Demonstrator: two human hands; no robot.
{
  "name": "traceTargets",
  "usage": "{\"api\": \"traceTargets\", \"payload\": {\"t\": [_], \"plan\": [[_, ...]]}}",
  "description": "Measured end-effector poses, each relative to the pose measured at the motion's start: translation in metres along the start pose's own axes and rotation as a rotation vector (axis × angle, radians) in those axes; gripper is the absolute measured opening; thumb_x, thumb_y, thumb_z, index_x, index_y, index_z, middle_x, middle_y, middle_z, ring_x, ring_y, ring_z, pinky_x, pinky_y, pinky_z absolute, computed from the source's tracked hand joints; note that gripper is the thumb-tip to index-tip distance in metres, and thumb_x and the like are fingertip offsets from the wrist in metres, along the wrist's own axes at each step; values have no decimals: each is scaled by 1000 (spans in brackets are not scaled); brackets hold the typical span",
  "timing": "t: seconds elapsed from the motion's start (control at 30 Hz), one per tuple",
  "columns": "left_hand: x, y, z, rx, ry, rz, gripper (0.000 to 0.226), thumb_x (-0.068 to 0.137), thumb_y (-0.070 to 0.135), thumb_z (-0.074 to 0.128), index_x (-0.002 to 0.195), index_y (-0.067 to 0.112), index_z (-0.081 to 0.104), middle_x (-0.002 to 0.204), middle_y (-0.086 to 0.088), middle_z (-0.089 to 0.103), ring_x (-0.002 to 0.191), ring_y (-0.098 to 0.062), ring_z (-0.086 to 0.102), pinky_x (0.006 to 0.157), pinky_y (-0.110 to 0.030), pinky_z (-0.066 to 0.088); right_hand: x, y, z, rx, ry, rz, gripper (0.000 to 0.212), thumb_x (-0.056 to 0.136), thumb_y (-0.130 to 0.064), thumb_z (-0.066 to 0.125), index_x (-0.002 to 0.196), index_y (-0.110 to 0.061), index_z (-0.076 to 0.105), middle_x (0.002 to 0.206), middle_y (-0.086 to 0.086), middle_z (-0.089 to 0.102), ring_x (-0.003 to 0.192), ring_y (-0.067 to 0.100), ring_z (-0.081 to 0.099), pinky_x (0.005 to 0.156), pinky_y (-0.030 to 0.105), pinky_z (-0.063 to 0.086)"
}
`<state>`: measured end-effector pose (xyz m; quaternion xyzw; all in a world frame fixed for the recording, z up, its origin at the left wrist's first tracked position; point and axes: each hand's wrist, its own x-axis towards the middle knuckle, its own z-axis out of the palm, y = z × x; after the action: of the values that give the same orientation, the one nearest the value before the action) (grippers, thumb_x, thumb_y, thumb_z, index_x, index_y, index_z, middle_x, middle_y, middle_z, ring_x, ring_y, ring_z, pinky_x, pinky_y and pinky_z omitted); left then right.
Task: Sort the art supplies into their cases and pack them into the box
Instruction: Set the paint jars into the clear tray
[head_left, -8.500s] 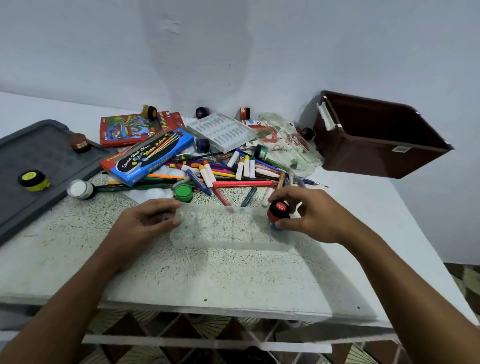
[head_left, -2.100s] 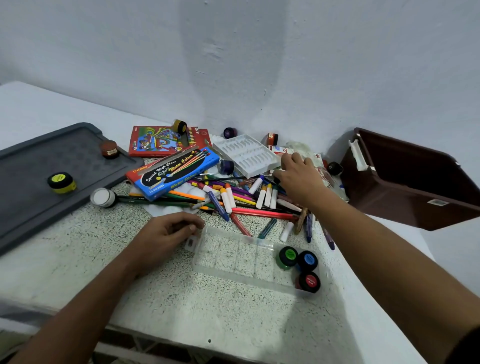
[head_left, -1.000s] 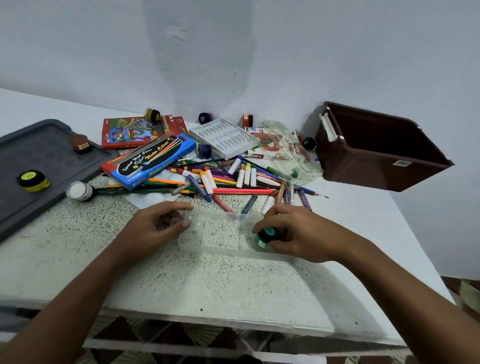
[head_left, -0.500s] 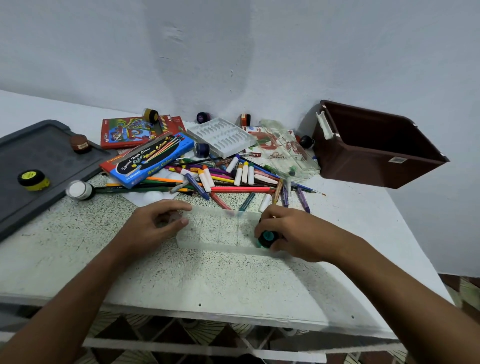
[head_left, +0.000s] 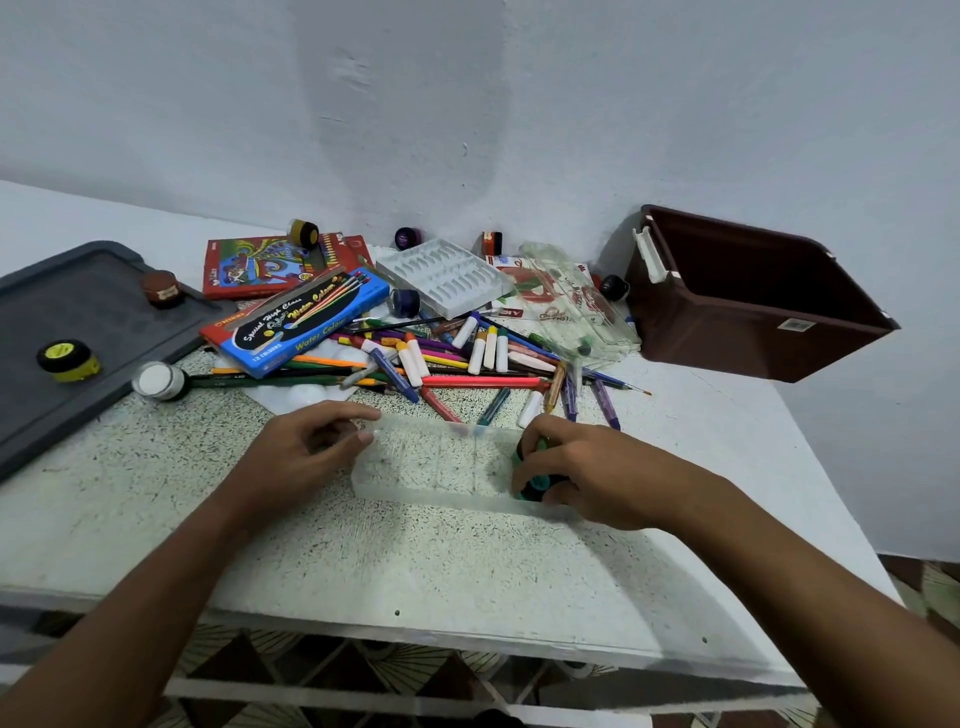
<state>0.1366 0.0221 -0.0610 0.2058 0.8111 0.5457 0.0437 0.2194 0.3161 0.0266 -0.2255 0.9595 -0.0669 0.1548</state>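
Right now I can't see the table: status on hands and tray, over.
Left hand steadies clear plastic compartment tray. Right hand grips small teal-lidded paint pot at tray's right end. Nothing blocking.

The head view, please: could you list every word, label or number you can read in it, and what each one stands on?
"Special High Class", "Water Colour", "12 COLOURS": on the blue paint box.
Red box behind it: print too small to read.
Clear plastic pouch: red lettering, creased and blurred, unreadable.
White sticker on the brown storage box: too small to read.
Yellow-lidded paint pot on the grey tray: lid marking illegible.
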Motion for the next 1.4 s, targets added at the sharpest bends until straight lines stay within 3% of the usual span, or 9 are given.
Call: {"api": "traceTargets", "payload": {"t": [0.17, 0.4, 0.57, 0.7, 0.83, 0.97, 1.03, 1.1, 1.4], "plan": [[3, -5, -2, 8, 12, -14, 20, 89, 23, 66, 107, 28, 71, 94, 0, 72, 88, -15, 66, 74, -16, 49, 1, 7, -1, -12, 1, -25, 33, 89, -15, 64, 119, -30, 64, 125, -7, 48, 112, 17, 51, 89, 30, 49], [4, -7, -1, -42, 15, -16, 21, 88, 15, 67, 106, 26, 72, 88, -3, 71, 86, -19, 67, 75, -12, 49, 1, 8, 3, -41, 23, -62, 33, 88, -13, 65, 117, -29, 65, 125, -7, 51, 113, 16, 51, 88, 35, 51], [4, -9, -4, 4, 23, -21, 20, 90, 19, 65, 105, 30, 72, 96, 5, 72, 90, -12, 67, 78, -22, 51, 4, 11, 0, -28, -15, -54, 32, 89, -17, 65, 118, -30, 66, 126, -7, 49, 113, 15, 50, 92, 30, 48], [6, -7, -6, -3, 52, -53, 22, 94, 17, 60, 103, 32, 72, 97, 13, 72, 87, -7, 65, 72, -15, 51, 14, 18, -17, 100, -68, -39, 30, 90, -23, 65, 118, -32, 65, 117, -7, 55, 105, 11, 52, 88, 24, 44], [6, -3, -7, -48, 101, -98, 23, 96, 17, 54, 103, 30, 73, 104, 21, 69, 95, 2, 63, 72, -7, 48, 38, 43, -41, 129, 175, 114, 26, 93, -27, 62, 119, -26, 65, 107, -6, 64, 83, 1, 57, 70, 14, 40], [7, -2, -6, -177, 134, -141, 24, 99, 13, 49, 110, 21, 69, 104, 8, 73, 92, -10, 68, 74, -18, 56, 75, 91, -62, 19, 414, 372, 41, 92, -20, 57, 133, -19, 54, 131, 9, 56, 111, 24, 56, 95, 32, 45], [7, -1, -6, -247, 142, -171, 25, 100, 11, 47, 111, 19, 68, 105, 1, 73, 88, -21, 70, 72, -31, 60, 94, 116, -69, -33, 411, 476, 50, 91, -15, 54, 141, -15, 45, 141, 15, 45, 127, 31, 46, 103, 37, 39], [8, 0, -5, -277, 149, -197, 26, 100, 9, 46, 111, 18, 68, 105, -1, 72, 86, -25, 70, 71, -36, 61, 112, 137, -75, -69, 364, 575, 54, 92, -12, 52, 144, -11, 37, 146, 18, 35, 128, 36, 44, 102, 40, 41], [12, 0, -3, -292, 191, -253, 25, 99, 7, 47, 111, 15, 67, 102, 0, 74, 80, -25, 71, 61, -25, 57, 148, 187, -74, -313, 200, 693, 39, 93, -10, 50, 131, -6, 43, 129, 22, 48, 111, 40, 57, 82, 38, 48]]}}
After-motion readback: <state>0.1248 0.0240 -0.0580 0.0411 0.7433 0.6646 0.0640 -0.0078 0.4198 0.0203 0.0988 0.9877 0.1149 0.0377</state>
